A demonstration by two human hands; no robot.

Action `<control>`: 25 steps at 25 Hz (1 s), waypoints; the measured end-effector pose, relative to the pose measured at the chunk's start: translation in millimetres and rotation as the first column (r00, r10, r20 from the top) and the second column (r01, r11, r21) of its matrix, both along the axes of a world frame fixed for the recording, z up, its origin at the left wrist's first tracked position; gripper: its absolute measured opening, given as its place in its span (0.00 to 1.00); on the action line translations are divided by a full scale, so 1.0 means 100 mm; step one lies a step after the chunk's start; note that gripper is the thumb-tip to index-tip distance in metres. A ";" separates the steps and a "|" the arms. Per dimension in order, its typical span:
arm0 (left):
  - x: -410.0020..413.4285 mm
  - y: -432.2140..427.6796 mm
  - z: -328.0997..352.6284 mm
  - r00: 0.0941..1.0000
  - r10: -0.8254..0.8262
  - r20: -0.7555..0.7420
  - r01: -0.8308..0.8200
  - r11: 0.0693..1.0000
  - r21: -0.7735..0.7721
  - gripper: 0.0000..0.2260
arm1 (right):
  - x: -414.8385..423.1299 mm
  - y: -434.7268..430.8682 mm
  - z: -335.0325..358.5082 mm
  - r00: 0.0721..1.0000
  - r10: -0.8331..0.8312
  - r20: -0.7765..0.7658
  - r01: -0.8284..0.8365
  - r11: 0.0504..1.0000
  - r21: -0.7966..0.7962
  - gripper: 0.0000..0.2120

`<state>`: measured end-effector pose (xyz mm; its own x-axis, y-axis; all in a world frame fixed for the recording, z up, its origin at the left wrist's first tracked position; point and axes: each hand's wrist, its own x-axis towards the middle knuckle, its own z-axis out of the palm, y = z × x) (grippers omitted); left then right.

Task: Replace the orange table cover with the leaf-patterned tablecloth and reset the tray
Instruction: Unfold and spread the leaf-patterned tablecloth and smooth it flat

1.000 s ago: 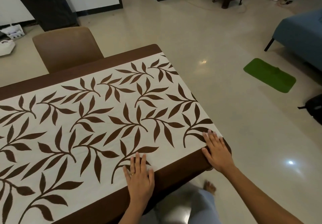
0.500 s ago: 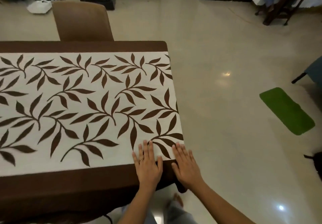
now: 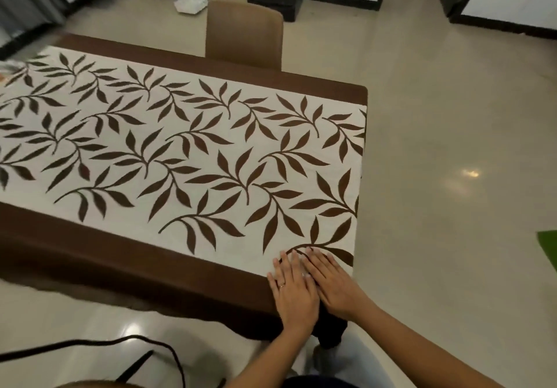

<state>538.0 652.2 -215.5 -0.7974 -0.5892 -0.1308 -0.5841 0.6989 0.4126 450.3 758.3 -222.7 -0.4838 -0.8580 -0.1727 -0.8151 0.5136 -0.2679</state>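
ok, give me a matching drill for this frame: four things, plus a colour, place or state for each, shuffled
Things:
1. chair
2. mat
3. left hand
4. cable

Descriptions:
A. black, lower left of the view
B. wears a ring, lies flat on the tablecloth near its corner
C. brown, at the tablecloth's far edge
D. green, at the right edge of the view

Pairs: 1-C, 2-D, 3-B, 4-A
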 end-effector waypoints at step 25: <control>-0.84 0.82 -0.10 0.782 0.621 0.050 -0.615 0.783 -0.096 0.24 | -2.14 -0.30 -0.06 0.881 0.472 -0.035 -0.473 0.881 -0.031 0.33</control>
<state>454.4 733.9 -225.0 -0.2484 -0.9620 -0.1134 -0.9277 0.2025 0.3137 236.3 728.0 -228.4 -0.0232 -0.9914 -0.1288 -0.9652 0.0558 -0.2555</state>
